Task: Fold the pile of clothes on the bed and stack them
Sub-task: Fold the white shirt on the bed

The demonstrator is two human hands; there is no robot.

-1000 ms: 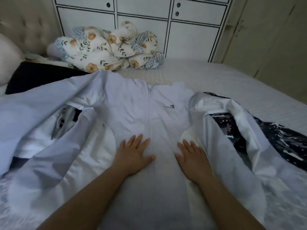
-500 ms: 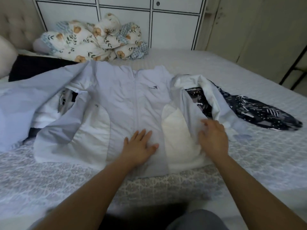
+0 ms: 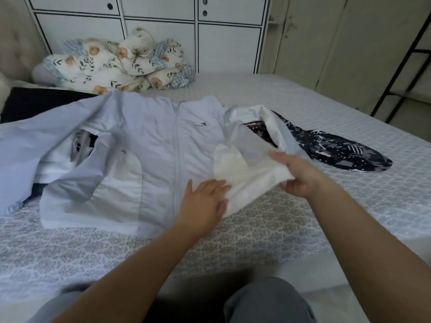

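A pale blue and white zip jacket (image 3: 151, 141) lies front up across the bed (image 3: 349, 194), its sleeves spread to both sides. My right hand (image 3: 300, 176) grips the jacket's lower right corner and lifts it off the cover. My left hand (image 3: 205, 201) lies flat with straight fingers on the jacket's hem, just right of the zip. A dark navy patterned garment (image 3: 338, 148) lies partly under the jacket's right sleeve. A black garment (image 3: 37, 101) lies at the far left behind the jacket.
A bundled floral quilt (image 3: 121, 64) sits at the head of the bed against a white cabinet (image 3: 163, 31). A padded headboard (image 3: 14, 43) is at the left. A black metal frame (image 3: 405, 52) stands at the far right. My knees show at the bottom edge.
My right hand has closed on the jacket's lower right corner and raised it toward the middle. My left hand slid slightly right along the hem. The view pulled back from the bed.
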